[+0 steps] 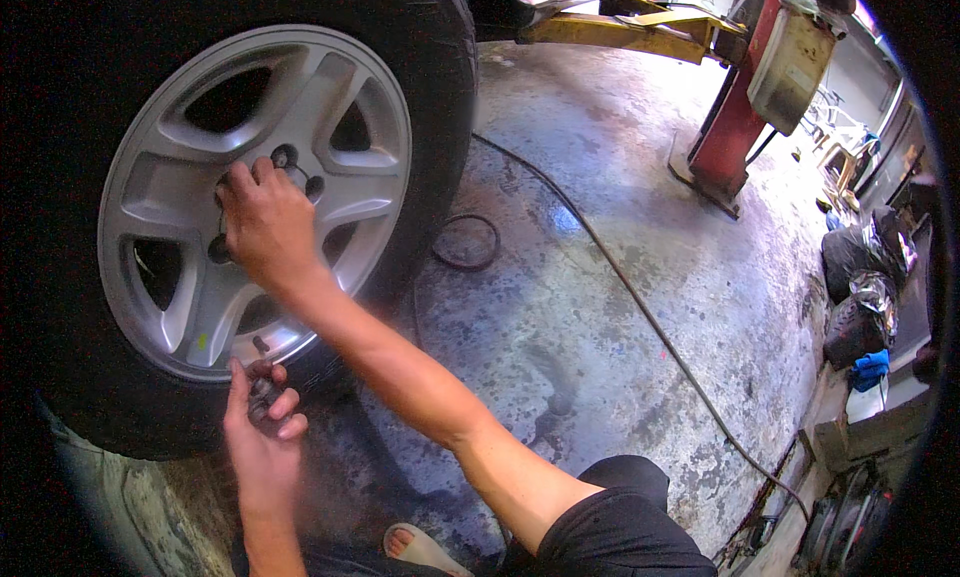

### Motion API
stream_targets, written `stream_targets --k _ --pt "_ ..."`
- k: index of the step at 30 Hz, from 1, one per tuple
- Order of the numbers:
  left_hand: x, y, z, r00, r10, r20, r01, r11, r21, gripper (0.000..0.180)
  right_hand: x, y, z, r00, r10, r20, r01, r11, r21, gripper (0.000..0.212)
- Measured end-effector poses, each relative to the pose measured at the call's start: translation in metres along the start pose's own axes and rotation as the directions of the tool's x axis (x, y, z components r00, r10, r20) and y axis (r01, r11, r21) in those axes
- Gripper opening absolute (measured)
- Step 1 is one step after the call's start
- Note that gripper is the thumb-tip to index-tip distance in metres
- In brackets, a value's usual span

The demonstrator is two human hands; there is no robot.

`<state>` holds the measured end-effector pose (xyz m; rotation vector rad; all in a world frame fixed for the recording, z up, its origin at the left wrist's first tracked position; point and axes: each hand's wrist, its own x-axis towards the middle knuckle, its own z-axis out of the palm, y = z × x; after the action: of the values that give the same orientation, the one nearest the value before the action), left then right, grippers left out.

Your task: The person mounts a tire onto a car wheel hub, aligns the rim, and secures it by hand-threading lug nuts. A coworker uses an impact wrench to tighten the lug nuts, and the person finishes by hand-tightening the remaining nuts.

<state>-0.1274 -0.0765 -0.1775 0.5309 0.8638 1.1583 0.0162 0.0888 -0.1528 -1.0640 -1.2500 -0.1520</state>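
Observation:
A silver alloy wheel (pixel 205 332) with a black tire (pixel 445 97) fills the left of the view. My right hand (pixel 268 222) reaches to the wheel's center, its fingers curled at one of the lug holes. Whatever its fingertips pinch there is hidden behind the hand. Dark round lug holes (pixel 315 188) show beside it. Lower down, in front of the rim's bottom edge, my left hand (pixel 265 427) is turned palm up. Its fingers curl around a few small dark metal pieces that look like lug nuts (pixel 263 399).
A dark hose (pixel 640 302) runs across the stained concrete floor (pixel 560 347), with a loop near the tire. At the back stands a red lift post (pixel 735 117) with a yellow lift arm (pixel 620 35). Black bags (pixel 855 317) and a blue cloth (pixel 870 369) line the right side.

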Motion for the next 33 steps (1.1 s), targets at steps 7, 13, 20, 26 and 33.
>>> stream_targets --k 7,13,20,26,33 --pt "-0.001 0.002 0.0 0.998 -0.001 0.056 0.002 1.0 -0.008 0.035 -0.004 0.004 0.005 0.987 0.086 -0.139 -0.05 0.968 0.244 0.02" --pt "0.002 -0.002 -0.005 0.992 -0.028 0.12 0.034 0.998 -0.054 0.035 -0.006 0.008 0.006 0.987 -0.073 -0.143 0.106 0.964 0.244 0.018" --pt "-0.003 -0.001 0.0 0.994 -0.024 0.107 0.026 0.999 -0.019 0.035 -0.007 0.002 -0.007 0.997 -0.049 -0.06 0.06 0.979 0.193 0.018" --pt "-0.004 -0.001 -0.002 0.993 -0.025 0.114 0.028 0.999 -0.024 0.035 -0.005 0.002 -0.008 0.998 -0.024 -0.063 0.032 0.99 0.137 0.016" --pt "-0.007 0.001 0.0 0.994 -0.006 0.107 0.011 0.999 -0.049 0.034 -0.002 0.002 -0.006 0.993 -0.004 -0.115 0.022 0.989 0.148 0.024"
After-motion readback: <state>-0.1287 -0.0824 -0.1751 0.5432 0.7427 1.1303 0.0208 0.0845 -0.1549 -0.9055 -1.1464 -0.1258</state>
